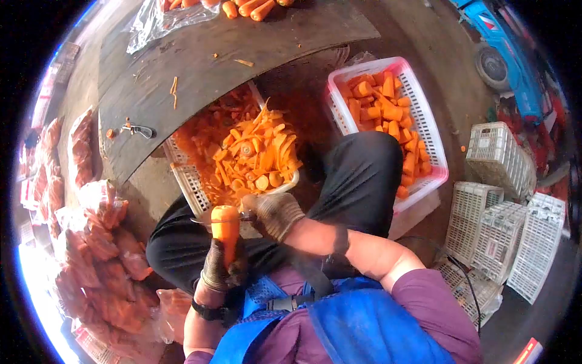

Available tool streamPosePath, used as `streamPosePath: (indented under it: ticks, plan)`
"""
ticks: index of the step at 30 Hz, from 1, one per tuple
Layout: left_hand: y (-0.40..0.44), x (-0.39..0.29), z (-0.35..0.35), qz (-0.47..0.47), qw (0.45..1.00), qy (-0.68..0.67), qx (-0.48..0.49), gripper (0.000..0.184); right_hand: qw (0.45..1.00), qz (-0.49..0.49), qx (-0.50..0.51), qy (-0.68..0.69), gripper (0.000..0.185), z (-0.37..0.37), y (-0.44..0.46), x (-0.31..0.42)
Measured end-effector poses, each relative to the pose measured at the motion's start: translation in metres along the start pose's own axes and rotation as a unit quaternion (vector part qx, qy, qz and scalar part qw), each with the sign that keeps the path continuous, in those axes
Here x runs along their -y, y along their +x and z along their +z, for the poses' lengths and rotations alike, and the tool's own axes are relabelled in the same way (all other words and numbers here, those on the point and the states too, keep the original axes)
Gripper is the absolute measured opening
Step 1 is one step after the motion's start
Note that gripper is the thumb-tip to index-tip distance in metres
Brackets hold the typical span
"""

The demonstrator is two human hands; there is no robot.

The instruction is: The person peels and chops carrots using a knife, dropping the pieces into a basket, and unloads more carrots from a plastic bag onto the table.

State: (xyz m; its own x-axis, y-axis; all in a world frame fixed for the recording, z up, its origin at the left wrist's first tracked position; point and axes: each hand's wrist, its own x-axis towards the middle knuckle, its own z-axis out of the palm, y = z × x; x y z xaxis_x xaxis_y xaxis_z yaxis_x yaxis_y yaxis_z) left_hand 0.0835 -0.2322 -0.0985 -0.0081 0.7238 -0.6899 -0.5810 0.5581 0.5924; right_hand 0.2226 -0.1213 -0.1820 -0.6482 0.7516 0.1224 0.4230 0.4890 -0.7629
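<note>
My gloved left hand [215,267] is wrapped round the lower part of a thick carrot [225,225], which stands upright with a flat, pale cut top. My gloved right hand [276,215] grips a knife [247,216]; its thin blade lies level against the carrot near the top. Glove and fingers hide most of the handle. Just beyond both hands, a white crate [193,189] holds a heap of carrot peelings and cut ends [257,151].
Right of my knee, a pink-and-white basket [433,136] holds cut carrot pieces [388,106]. A dark board [200,60] ahead bears a peeler [138,129] and whole carrots [248,7]. Bagged carrots [103,273] lie left; white crates [500,233] and a blue vehicle [509,54] stand right.
</note>
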Motion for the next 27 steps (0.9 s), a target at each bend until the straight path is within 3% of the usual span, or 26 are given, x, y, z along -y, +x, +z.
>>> streamPosePath:
  ticks: [2, 5, 6, 8, 9, 10, 11, 13, 14, 15, 20, 24, 27]
  plan:
    - [0.01, 0.004, -0.003, 0.103, 0.99, 0.09, 0.015, 0.052, 0.996, 0.054, 0.017, 0.068, 0.015, 0.028, -0.005, -0.02]
    - [0.014, 0.019, -0.026, 0.102, 0.975, 0.193, -0.036, 0.049, 0.997, 0.047, 0.068, -0.003, 0.017, 0.016, -0.004, -0.014]
    - [0.012, 0.022, -0.028, 0.118, 0.979, 0.165, -0.015, 0.048, 0.994, 0.029, 0.09, -0.053, 0.018, 0.009, -0.003, -0.009]
    - [-0.005, 0.043, -0.04, 0.139, 0.986, 0.079, -0.051, 0.049, 0.956, 0.179, 0.225, -0.053, 0.025, 0.011, 0.003, -0.02]
    - [-0.01, 0.041, -0.039, 0.116, 0.993, 0.025, -0.008, 0.048, 0.923, 0.252, 0.286, -0.051, 0.029, 0.012, 0.011, -0.024]
    - [-0.014, 0.039, -0.038, 0.089, 0.995, -0.028, 0.032, 0.048, 0.912, 0.277, 0.293, -0.076, 0.033, 0.004, 0.009, -0.03]
    - [-0.02, 0.037, -0.038, 0.058, 0.993, -0.079, 0.068, 0.048, 0.876, 0.38, 0.294, -0.047, 0.034, 0.004, 0.012, -0.029]
    - [-0.001, 0.001, 0.004, 0.105, 0.991, -0.07, -0.038, 0.047, 0.91, 0.296, 0.277, -0.09, 0.035, 0.02, 0.012, -0.029]
    - [0.005, 0.0, -0.006, 0.037, 0.991, -0.126, -0.03, 0.042, 0.908, 0.307, 0.278, -0.066, 0.033, 0.008, 0.021, -0.015]
    - [0.013, -0.002, -0.008, 0.059, 0.992, -0.109, -0.03, 0.043, 0.91, 0.309, 0.267, -0.067, 0.033, 0.011, 0.019, -0.018]
    - [0.036, 0.006, -0.019, 0.112, 0.982, 0.091, -0.123, 0.032, 0.924, 0.309, 0.213, -0.073, 0.035, 0.01, 0.011, -0.04]
    - [0.056, 0.004, -0.032, 0.018, 0.977, 0.146, -0.155, 0.033, 0.95, 0.274, 0.13, -0.074, 0.035, -0.005, 0.017, -0.022]
    - [0.067, -0.002, -0.013, 0.07, 0.95, 0.254, -0.169, 0.034, 0.967, 0.245, 0.061, -0.043, 0.031, -0.031, 0.019, -0.015]
